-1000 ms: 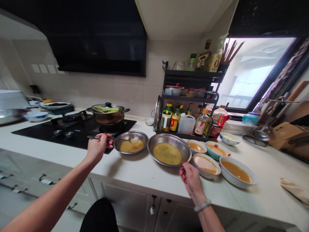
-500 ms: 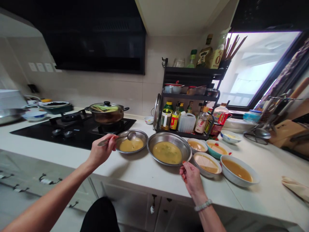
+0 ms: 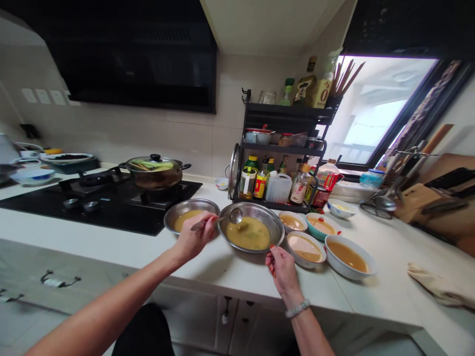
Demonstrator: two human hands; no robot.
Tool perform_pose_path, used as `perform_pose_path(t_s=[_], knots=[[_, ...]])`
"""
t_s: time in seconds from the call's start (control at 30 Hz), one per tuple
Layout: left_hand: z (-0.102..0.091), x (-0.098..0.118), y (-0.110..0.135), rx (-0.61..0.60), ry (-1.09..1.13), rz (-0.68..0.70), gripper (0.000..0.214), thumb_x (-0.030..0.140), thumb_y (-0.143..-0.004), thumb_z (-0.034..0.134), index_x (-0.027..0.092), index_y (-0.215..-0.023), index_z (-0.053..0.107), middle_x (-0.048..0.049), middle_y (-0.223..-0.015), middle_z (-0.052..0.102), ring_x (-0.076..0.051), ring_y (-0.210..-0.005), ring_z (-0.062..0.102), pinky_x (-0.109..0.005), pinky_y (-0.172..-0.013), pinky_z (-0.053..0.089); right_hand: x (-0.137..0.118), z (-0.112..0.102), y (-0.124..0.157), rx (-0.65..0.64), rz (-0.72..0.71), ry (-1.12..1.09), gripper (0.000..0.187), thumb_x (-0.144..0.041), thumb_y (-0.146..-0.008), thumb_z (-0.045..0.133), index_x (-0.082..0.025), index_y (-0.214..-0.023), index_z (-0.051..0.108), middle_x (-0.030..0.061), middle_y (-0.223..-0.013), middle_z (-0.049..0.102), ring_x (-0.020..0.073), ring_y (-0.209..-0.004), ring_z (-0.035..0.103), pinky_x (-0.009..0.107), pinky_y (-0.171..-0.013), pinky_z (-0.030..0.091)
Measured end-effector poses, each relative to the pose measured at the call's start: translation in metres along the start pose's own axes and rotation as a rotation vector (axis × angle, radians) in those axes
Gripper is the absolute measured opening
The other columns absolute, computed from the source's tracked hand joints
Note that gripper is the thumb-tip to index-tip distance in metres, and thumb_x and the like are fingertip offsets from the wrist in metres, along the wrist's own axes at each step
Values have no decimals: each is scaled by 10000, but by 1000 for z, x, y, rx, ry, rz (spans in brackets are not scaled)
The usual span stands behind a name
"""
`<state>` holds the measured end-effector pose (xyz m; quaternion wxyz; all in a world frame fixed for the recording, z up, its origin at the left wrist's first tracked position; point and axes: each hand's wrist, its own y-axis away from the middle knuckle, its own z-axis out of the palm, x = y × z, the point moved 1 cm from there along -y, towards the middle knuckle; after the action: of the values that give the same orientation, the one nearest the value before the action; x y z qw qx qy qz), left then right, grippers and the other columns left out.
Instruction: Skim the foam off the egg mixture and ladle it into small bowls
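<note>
My left hand is closed around the handle of a metal spoon. The round end of this spoon is over the left part of the larger steel bowl, which holds a yellowish liquid with green bits. Partly behind my left hand stands a smaller steel bowl with similar liquid. At the larger bowl's front right rim, my right hand has its fingers curled, with thumb and fingertips pinching the edge. Just right of it sits a white bowl of pale brown liquid.
More filled bowls stand to the right, including a large white bowl and a teal bowl. Behind them is a black rack of bottles. A lidded pot is on the stove. A folded cloth lies at right.
My left hand has moved right, carrying the spoon from the smaller steel bowl to over the larger one. My right hand stays at the larger bowl's rim. The view has shifted slightly.
</note>
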<state>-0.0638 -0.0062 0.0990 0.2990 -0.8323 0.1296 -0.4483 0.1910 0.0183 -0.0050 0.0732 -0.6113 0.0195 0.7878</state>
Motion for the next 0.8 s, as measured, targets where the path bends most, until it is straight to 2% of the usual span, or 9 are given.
perform_pose_path(t_s=[0.1,0.17,0.33,0.53,0.8], knots=[[18,-3,-3,-93,-80,130,212,312,-855,479,212,-788,654,-22,-597,626,-142,-518,546,-255,-586,427,-1,0,1,1,-5,9,435,-564,-655,706,-171,-557,548,-13,-439,539,46,-348,355,174,-347,200],[23,-6,-4,-122,-88,131,220,318,-858,469,212,-781,645,-22,-603,626,-139,-518,549,-253,-580,428,-1,0,2,-3,-10,13,425,-557,-666,698,-172,-563,549,-12,-442,542,49,-352,362,175,-350,207],[24,-19,-8,-104,75,-116,203,317,-833,489,215,-728,629,2,-452,587,-151,-412,553,-247,-480,435,0,0,1,-6,-11,4,422,-556,-673,689,-173,-567,546,-16,-444,540,49,-354,364,175,-355,215],[24,-39,-16,90,364,-451,161,311,-784,541,186,-719,619,-13,-473,602,-177,-369,564,-276,-394,462,0,-1,1,-5,-8,14,423,-557,-673,687,-174,-560,546,-13,-441,540,52,-352,362,178,-350,204],[4,-17,-27,218,526,-574,135,218,-759,539,168,-650,601,-14,-455,581,-146,-394,547,-254,-402,479,0,0,2,-12,17,3,443,-577,-657,700,-168,-572,553,-15,-443,540,46,-356,357,169,-356,202]])
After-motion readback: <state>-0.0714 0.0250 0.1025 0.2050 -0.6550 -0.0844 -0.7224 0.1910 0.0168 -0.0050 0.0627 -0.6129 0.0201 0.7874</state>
